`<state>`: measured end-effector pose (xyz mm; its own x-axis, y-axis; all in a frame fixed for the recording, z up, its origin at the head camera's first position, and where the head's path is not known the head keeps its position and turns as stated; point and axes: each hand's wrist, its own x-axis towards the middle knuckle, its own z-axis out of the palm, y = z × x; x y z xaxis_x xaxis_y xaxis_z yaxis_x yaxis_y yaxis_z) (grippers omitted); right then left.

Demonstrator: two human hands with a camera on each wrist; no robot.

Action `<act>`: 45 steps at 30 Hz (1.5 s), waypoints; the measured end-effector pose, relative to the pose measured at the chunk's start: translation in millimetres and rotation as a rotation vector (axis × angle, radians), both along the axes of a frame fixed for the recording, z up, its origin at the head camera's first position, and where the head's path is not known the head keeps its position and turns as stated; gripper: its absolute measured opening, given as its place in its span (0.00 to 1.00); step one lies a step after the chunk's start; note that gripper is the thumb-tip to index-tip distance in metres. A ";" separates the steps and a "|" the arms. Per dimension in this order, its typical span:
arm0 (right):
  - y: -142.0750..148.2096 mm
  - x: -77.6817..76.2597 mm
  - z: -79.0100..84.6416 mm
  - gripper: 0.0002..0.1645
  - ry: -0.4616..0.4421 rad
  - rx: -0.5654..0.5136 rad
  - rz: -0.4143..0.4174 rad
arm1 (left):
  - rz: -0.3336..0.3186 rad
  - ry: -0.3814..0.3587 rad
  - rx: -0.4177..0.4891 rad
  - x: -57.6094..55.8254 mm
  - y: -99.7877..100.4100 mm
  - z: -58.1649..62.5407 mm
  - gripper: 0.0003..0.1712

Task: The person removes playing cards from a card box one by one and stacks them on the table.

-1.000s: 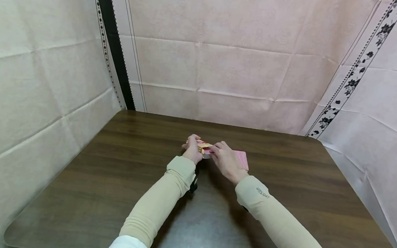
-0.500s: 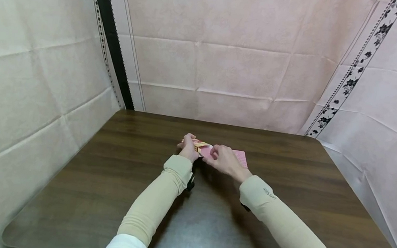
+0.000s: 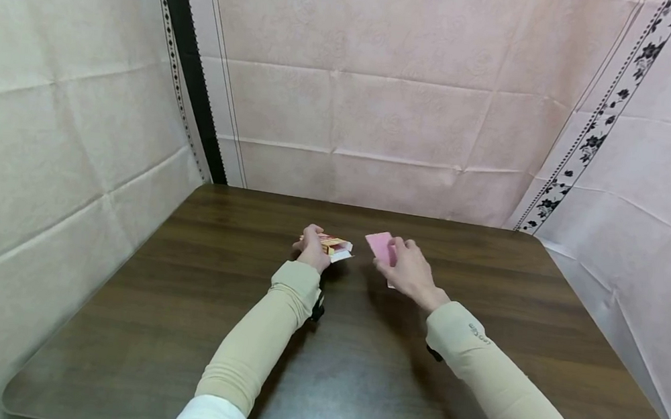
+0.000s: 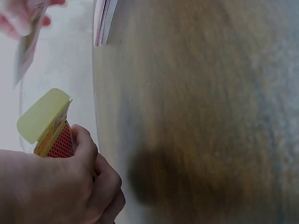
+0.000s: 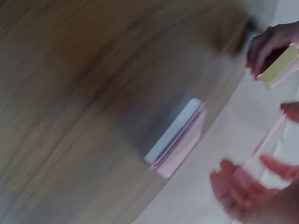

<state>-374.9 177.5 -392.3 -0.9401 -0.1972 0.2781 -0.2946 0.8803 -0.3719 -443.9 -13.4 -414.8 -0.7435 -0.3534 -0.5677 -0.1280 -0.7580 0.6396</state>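
Seen from my remote seat, a person's left hand [image 3: 312, 250] grips a small red-and-yellow box [image 3: 335, 244] above a dark wooden table [image 3: 487, 271], fingers curled round its sides, its open end facing the other hand. On my left wrist feed, a pale yellow flap [image 4: 43, 116] stands out from the box, beside a red patterned panel [image 4: 61, 144].

To its right, the right hand [image 3: 411, 271] pinches a pink card [image 3: 379, 245] between thumb and fingers, raised and tilted, near the box but apart from it. Whether it is one card or several I cannot tell; both wrist feeds blur it.

A neat stack of cards [image 5: 176, 138], pink patterned on top and pale along its side, lies on the wood below the right hand, which hides most of it from my head camera.

Both arms reach forward in cream sleeves [image 3: 258, 344], lettering [image 3: 479, 333] showing near the right cuff. Behind the table hangs a creased pale cloth [image 3: 410, 122], flanked by a black stripe [image 3: 194, 68] at left and a dark floral border [image 3: 597, 133] at right.
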 end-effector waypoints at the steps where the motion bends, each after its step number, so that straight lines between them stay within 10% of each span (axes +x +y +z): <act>1: 2.7 -1.1 -2.1 0.33 0.008 0.023 -0.037 | -0.006 -0.001 0.003 0.1 -0.5 -0.7 0.50; 11: 13.6 -11.4 -24.8 0.34 0.012 0.197 -0.233 | -0.042 0.034 0.043 18.3 0.3 11.0 0.50; 34: 8.8 -11.3 -37.2 0.38 -0.046 0.262 -0.260 | -0.076 0.049 0.010 18.3 8.5 11.2 0.56; 40: -3.4 -10.9 -25.5 0.29 0.175 0.094 -0.016 | -0.053 0.042 0.015 18.8 12.2 11.0 0.54; 45: -23.4 -8.7 -11.6 0.18 0.187 0.033 0.251 | -0.091 0.079 0.034 21.7 18.3 12.3 0.52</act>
